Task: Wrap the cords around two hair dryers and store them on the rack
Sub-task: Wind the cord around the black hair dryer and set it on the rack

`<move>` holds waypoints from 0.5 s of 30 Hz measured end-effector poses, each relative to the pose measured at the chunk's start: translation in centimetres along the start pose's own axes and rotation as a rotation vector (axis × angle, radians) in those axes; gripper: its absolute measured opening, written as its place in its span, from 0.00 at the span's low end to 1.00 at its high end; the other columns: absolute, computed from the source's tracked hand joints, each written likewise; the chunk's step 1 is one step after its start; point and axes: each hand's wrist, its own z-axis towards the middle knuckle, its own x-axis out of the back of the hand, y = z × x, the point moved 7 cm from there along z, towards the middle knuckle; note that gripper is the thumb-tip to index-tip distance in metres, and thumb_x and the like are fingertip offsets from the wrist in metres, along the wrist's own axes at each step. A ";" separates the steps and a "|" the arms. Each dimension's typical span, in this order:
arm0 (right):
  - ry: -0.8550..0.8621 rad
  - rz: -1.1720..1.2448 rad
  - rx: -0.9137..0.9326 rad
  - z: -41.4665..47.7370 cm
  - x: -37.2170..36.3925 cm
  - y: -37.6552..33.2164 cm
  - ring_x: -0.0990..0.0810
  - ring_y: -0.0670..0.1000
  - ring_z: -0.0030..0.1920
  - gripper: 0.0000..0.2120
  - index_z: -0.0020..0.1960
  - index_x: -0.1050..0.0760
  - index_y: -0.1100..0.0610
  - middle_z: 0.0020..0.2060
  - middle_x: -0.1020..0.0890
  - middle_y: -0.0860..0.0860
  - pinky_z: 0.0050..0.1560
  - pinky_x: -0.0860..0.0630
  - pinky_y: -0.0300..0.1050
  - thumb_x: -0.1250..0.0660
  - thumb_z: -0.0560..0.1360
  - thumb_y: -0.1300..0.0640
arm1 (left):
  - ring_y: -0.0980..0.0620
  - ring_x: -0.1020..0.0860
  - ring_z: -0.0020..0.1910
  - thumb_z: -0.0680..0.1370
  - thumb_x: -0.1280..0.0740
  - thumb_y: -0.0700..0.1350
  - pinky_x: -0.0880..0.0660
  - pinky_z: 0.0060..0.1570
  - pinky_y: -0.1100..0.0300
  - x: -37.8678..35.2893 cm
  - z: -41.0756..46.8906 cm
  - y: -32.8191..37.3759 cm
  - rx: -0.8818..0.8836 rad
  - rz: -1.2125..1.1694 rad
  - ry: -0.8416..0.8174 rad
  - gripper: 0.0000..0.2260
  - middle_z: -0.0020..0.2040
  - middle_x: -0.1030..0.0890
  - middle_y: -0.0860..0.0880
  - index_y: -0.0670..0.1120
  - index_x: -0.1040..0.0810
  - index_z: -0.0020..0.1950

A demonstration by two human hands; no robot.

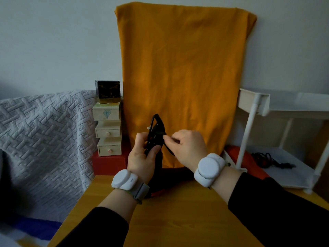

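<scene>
Step in hand: wrapping the cord of one hair dryer. The left hand [142, 154] holds the looped cord [156, 123] upright above the worktop [178, 220], its grip closed round the bundle. The dark hair dryer [165, 177] shows just below that hand, largely hidden. The right hand [185, 147] pinches one strand beside the loops, grip narrow. A second cord [267, 158] lies on the lower shelf of the white rack [252, 111]; its dryer cannot be made out. Next move, by judgement: tuck the free end under the turns, strand taut, then carry the dryer to the rack
</scene>
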 end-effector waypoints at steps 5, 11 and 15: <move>-0.043 0.050 -0.046 0.2 -0.8 0.2 0.23 0.60 0.28 0.23 0.27 0.29 0.66 0.24 0.26 0.61 0.28 0.28 0.56 0.33 0.75 0.52 | 0.59 0.19 0.40 0.77 0.31 0.39 0.21 0.35 0.63 -0.2 0.1 0.5 -0.091 0.060 0.001 0.15 0.42 0.19 0.56 0.59 0.31 0.48; -0.113 -0.145 0.166 0.1 -1.5 -1.7 0.27 0.55 0.30 0.21 0.30 0.25 0.65 0.28 0.27 0.57 0.31 0.38 0.47 0.35 0.77 0.54 | 0.61 0.19 0.42 0.78 0.32 0.41 0.21 0.39 0.61 -0.1 0.1 0.4 -0.100 0.078 0.010 0.14 0.44 0.20 0.59 0.58 0.33 0.51; -0.205 -0.248 0.313 0.5 -1.3 -2.3 0.26 0.59 0.34 0.19 0.33 0.24 0.66 0.33 0.24 0.59 0.35 0.34 0.51 0.37 0.78 0.55 | 0.65 0.21 0.42 0.78 0.32 0.43 0.24 0.38 0.68 -0.3 0.1 0.2 -0.081 0.086 0.001 0.13 0.44 0.22 0.62 0.57 0.34 0.53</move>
